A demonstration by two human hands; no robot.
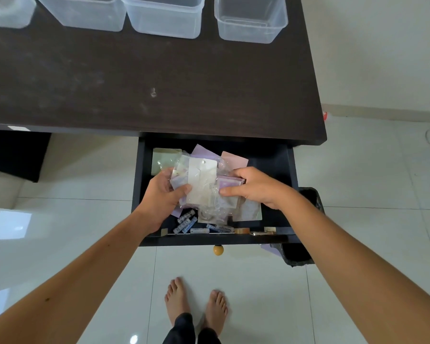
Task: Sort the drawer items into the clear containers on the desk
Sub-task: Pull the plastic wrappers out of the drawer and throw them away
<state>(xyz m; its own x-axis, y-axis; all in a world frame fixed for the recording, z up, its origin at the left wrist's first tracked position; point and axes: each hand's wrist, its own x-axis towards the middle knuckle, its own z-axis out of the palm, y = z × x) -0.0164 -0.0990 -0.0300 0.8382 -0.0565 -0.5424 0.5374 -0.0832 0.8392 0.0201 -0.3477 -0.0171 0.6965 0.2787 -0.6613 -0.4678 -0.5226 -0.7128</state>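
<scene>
The dark drawer [278, 155] stands pulled open under the desk. Both hands are inside it, holding one bundle of clear plastic packets [202, 181] with a white card on top. My left hand [162, 192] grips the bundle's left side, thumb on top. My right hand [255, 186] pinches its right side, over a purple packet [230, 182]. Pastel paper sheets [233, 158] lie beneath. Several small batteries [186, 223] lie at the drawer's front. Several clear containers [250, 19] stand in a row at the desk's far edge.
The dark desk top [159, 78] stretches between the drawer and the containers. A black bin [305, 242] stands on the tiled floor right of the drawer. The drawer's round wooden knob [218, 250] points toward my bare feet [196, 301].
</scene>
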